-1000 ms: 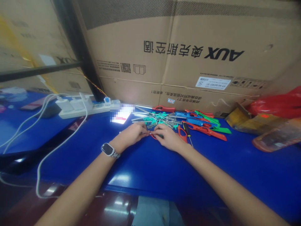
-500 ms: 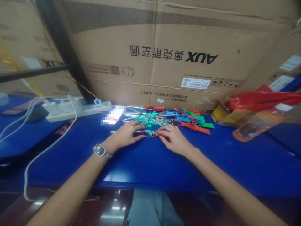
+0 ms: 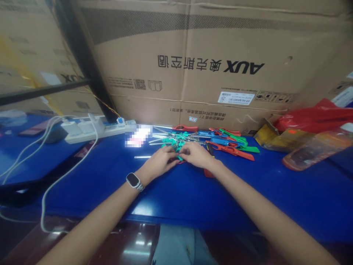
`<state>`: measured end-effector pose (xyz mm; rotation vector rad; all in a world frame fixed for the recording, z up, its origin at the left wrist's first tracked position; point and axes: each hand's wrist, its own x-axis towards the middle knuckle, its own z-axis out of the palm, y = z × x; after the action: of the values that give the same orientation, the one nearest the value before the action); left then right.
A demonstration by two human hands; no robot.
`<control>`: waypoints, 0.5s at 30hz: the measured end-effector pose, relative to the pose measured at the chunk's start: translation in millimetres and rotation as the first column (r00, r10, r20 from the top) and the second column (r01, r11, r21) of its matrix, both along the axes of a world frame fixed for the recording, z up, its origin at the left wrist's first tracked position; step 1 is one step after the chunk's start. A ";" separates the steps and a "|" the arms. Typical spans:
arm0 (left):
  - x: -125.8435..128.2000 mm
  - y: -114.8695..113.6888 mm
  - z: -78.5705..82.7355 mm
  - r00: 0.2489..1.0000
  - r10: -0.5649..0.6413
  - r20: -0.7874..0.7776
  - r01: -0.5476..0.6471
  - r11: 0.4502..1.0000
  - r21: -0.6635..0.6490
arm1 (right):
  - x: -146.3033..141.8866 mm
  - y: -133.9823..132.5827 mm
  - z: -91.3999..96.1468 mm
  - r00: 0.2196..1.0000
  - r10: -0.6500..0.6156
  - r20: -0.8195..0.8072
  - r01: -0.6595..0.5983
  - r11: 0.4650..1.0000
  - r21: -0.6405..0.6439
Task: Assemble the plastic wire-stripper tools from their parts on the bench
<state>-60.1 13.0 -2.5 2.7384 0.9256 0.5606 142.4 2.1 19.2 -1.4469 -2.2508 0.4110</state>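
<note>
A red stick lighter [image 3: 209, 173] lies across the table under my hands, its thin metal tube pointing left and its handle end to the right. My left hand [image 3: 161, 162] has its fingers bent round the tube side. My right hand [image 3: 195, 155] pinches at the middle, where a teal trigger piece [image 3: 180, 158] shows between the fingertips. Both hands hide most of the lighter's body. Just behind them is a heap of teal trigger pieces [image 3: 172, 140] with metal tubes and thin wires. More red, blue and green stick lighters lie to the right, including a blue lighter [image 3: 220, 141].
A large cardboard box [image 3: 176, 84] stands behind the table [image 3: 234, 206]. At the left are a power strip [image 3: 110, 130] with white cables and a bright, blurred-out screen [image 3: 143, 134]. A drink bottle [image 3: 311, 151], a small carton [image 3: 275, 138] and a red bag [image 3: 306, 116] are at the right.
My right hand has moved left along the lighter, closer to my left hand, uncovering the red handle end. The view has shifted slightly.
</note>
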 end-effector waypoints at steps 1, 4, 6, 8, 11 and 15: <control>-0.3 0.1 -1.1 1.000 0.001 0.009 -0.001 1.000 -0.005 | 1.3 2.7 -0.2 1.000 0.015 -0.027 -0.016 0.999 -0.029; -1.0 0.4 -3.5 0.999 0.020 0.028 -0.019 1.000 -0.013 | 4.8 5.5 -4.5 0.996 0.042 -0.082 -0.046 0.998 -0.049; -1.3 0.5 -4.3 0.999 0.029 0.026 -0.028 0.999 -0.014 | 5.2 3.3 -8.7 0.995 0.041 -0.096 -0.043 0.999 -0.016; -1.3 0.2 -4.2 0.999 0.038 0.023 -0.038 0.999 -0.015 | 4.0 -0.2 -12.8 0.993 0.035 -0.114 -0.034 0.999 0.018; -0.9 -1.5 -2.5 0.999 0.028 0.037 -0.028 1.000 -0.002 | 1.5 -4.0 -16.4 0.987 -0.005 -0.163 0.005 1.000 -0.004; 0.7 -4.5 1.1 0.999 -0.003 0.039 0.003 1.000 0.018 | -0.2 -3.9 -16.7 0.980 -0.067 -0.190 0.057 0.997 -0.056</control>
<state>-59.4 8.6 -1.4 2.7336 0.9118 0.6222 142.3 -1.9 2.6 -1.4332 -2.0515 0.5656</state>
